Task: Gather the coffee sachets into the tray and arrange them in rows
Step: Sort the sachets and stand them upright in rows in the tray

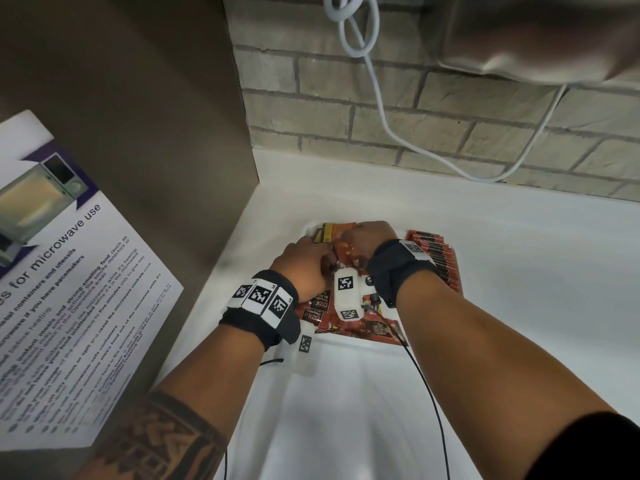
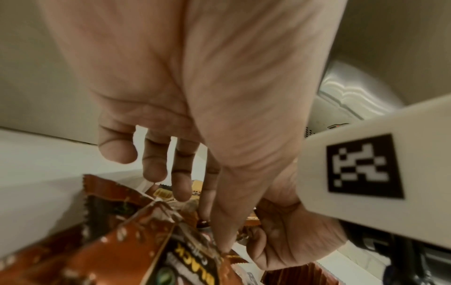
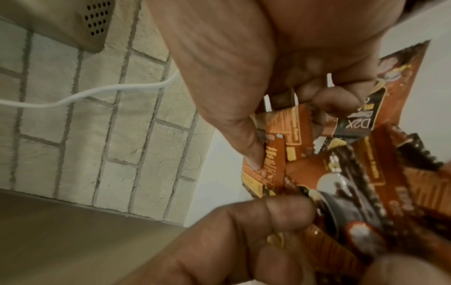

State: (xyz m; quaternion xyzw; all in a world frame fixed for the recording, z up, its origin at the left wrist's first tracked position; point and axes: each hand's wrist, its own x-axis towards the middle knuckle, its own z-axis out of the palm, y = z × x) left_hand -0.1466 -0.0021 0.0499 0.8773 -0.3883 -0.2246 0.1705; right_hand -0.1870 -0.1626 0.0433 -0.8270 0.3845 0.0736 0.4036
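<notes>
A white tray (image 1: pixel 309 227) sits on the white counter and holds orange-brown coffee sachets (image 1: pixel 349 327) in a loose pile. Along the tray's right side a row of sachets (image 1: pixel 441 259) stands packed on edge. Both hands are down in the pile, close together. My left hand (image 1: pixel 325 263) pinches a sachet (image 2: pixel 185 256) between thumb and forefinger; its other fingers hang loose. My right hand (image 1: pixel 349 237) curls its fingers round a few sachets (image 3: pixel 288 131), with its thumb (image 3: pixel 252 152) pressed on them. The sachets under the hands are hidden in the head view.
A steel microwave side with a printed microwave-use sheet (image 1: pixel 69 271) stands close on the left. A brick wall (image 1: pixel 381 109) with a hanging white cable (image 1: pixel 388 126) is behind. A steel appliance (image 1: pixel 540 32) overhangs at top right. Bare white counter (image 1: pixel 536 289) lies right of the tray.
</notes>
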